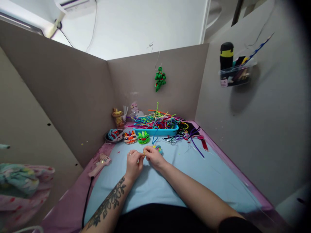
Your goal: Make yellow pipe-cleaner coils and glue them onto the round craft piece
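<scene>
My left hand (134, 162) and my right hand (153, 156) meet over the blue cloth, fingertips pinched together. Between them shows a tiny yellow piece (144, 153), perhaps a bit of pipe cleaner; it is too small to make out fully. Just behind my right hand lies a fuzzy blue piece (159, 149) with yellow and pink parts, partly hidden by the fingers. A green pipe-cleaner animal head (143, 138) and an orange and white one (130, 137) stand beyond my hands. A blue pipe cleaner (154, 137) lies near them.
A blue tray (156, 132) heaped with colourful pipe cleaners stands at the back. At left are a dark bowl (107, 139) and a pink glue gun (100, 165) with a cord. Pliers (169, 140) and purple pipe cleaners (198, 148) lie right. Grey panels enclose the table.
</scene>
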A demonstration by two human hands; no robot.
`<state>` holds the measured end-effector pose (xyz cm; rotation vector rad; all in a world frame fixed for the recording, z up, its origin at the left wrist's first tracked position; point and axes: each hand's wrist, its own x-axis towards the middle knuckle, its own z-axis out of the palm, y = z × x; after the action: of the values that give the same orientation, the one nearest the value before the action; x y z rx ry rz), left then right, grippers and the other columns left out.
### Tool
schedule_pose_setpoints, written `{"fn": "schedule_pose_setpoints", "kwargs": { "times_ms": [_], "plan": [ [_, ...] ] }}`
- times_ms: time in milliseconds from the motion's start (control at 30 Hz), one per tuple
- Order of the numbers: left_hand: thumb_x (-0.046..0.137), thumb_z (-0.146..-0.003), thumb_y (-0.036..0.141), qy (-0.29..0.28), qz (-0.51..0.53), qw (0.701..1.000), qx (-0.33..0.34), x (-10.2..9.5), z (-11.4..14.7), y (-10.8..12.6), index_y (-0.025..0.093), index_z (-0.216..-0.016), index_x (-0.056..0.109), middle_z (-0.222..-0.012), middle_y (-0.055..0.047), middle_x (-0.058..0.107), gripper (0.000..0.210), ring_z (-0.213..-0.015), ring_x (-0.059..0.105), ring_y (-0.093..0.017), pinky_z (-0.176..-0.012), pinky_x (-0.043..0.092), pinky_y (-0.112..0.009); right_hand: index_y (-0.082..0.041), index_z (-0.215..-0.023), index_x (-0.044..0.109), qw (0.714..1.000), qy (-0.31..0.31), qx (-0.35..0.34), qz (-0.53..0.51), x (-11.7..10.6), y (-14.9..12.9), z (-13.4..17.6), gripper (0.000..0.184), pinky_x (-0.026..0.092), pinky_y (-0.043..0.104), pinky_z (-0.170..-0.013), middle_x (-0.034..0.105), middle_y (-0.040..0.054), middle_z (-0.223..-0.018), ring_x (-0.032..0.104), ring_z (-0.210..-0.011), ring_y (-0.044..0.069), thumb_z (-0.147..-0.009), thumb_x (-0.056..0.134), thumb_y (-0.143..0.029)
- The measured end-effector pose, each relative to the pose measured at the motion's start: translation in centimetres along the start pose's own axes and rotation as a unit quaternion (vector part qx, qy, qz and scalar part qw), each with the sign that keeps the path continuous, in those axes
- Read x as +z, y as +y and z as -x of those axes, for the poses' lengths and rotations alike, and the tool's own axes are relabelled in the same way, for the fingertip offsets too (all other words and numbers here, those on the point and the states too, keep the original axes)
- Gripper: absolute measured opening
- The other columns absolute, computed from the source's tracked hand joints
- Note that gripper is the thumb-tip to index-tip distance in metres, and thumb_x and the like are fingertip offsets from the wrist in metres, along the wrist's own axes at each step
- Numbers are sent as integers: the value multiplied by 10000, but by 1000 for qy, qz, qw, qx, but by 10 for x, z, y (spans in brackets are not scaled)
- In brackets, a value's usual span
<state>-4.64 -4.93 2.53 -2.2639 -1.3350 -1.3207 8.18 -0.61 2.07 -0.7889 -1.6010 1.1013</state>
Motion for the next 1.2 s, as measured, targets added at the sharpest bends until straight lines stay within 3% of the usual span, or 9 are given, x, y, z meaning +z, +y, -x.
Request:
{"fn": "schedule_pose_setpoints", "kwargs": {
  "times_ms": [133,233,467,833,1033,1200],
  "plan": [
    [461,-877,192,5,-6,1000,-26,-4,-2,-3,193,-732,587,-657,-24,591,193,-694,515,-180,-712,392,-338,-168,-835,610,998,0,-30,56,-23,-4,-4,129,421,226,-579,585,-4,-726,498,-625,108,-776,517,-235],
    [443,-884,196,0,-8,999,-36,-4,-3,-6,193,-726,577,-656,-25,588,207,-693,519,-183,-696,388,-336,-169,-877,653,991,14,-63,113,-36,-8,-4,167,437,269,-667,612,29,-844,534,-724,134,-768,527,-165],
    [440,-881,199,-41,1,999,-23,-1,-2,-7,196,-721,572,-665,-26,590,207,-703,520,-187,-709,390,-334,-196,-900,679,970,-23,-137,201,-33,-15,3,147,403,329,-866,628,48,-939,551,-938,181,-780,616,-137],
    [458,-873,219,-57,41,997,-30,-2,-5,-13,200,-700,586,-654,-23,601,216,-698,534,-183,-728,398,-332,-169,-623,597,971,-49,-116,201,-31,-10,-2,164,357,269,-707,563,-10,-677,501,-719,146,-702,586,-26],
    [480,-869,280,-61,94,992,-61,-5,-8,-23,192,-684,580,-657,-18,607,228,-683,544,-170,-685,425,-301,-177,-581,501,991,20,-55,122,-12,-6,-4,164,331,260,-658,490,-28,-629,453,-667,136,-720,519,-93],
    [497,-863,308,-42,123,988,-86,-2,-6,-16,190,-689,584,-670,-23,605,227,-699,547,-170,-686,435,-296,-192,-607,461,997,80,11,15,5,-5,-2,126,324,245,-594,454,-38,-617,419,-626,127,-730,487,-198]
  ]
}}
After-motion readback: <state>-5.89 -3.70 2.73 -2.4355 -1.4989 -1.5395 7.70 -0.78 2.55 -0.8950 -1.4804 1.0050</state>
